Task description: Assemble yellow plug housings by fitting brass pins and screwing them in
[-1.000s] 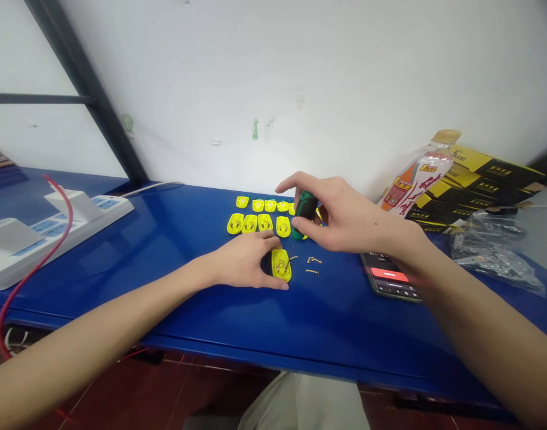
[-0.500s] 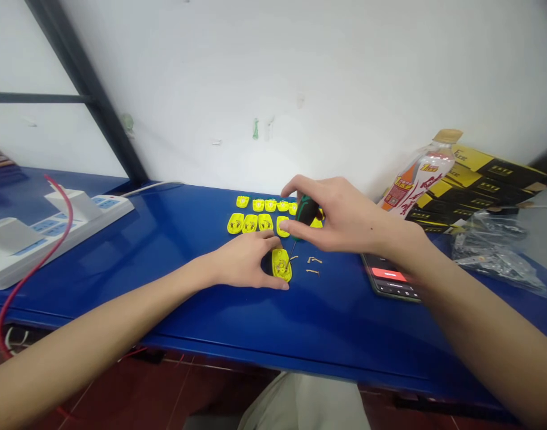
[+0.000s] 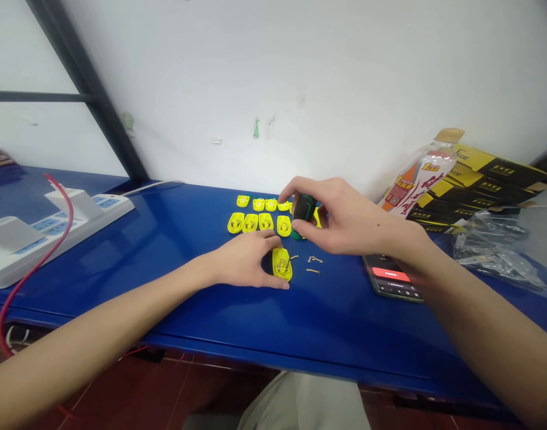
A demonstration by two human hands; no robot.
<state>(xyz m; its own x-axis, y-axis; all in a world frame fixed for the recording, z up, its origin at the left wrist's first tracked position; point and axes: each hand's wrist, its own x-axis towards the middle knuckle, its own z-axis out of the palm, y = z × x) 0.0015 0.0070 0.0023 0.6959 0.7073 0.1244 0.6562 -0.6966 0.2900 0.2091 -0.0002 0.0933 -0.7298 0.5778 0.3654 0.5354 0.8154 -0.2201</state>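
My left hand [image 3: 251, 261] grips a yellow plastic shell [image 3: 281, 264] from its left side, thumb at the near edge and fingers at the far edge. Metal parts show inside the shell, too small to name. A screwdriver [image 3: 304, 209] with a black and green handle is held in my right hand [image 3: 340, 215], its thin shaft pointing down to the shell's right side. Several small brass-coloured strips [image 3: 313, 271] lie just right of the shell. Behind stand two rows of similar yellow parts [image 3: 250, 223], partly covered by my right hand.
A white power strip [image 3: 54, 230] with plugs and a red cable [image 3: 36, 272] sits at left on the blue table [image 3: 202, 322]. At right are a phone [image 3: 392, 278], a drink bottle [image 3: 419, 173], stacked black-yellow boxes [image 3: 488, 179] and a clear bag [image 3: 497, 251] of metal parts.
My right hand has shifted slightly, and the screwdriver handle has turned a little in its fingers. The left hand and the shell stay in place.
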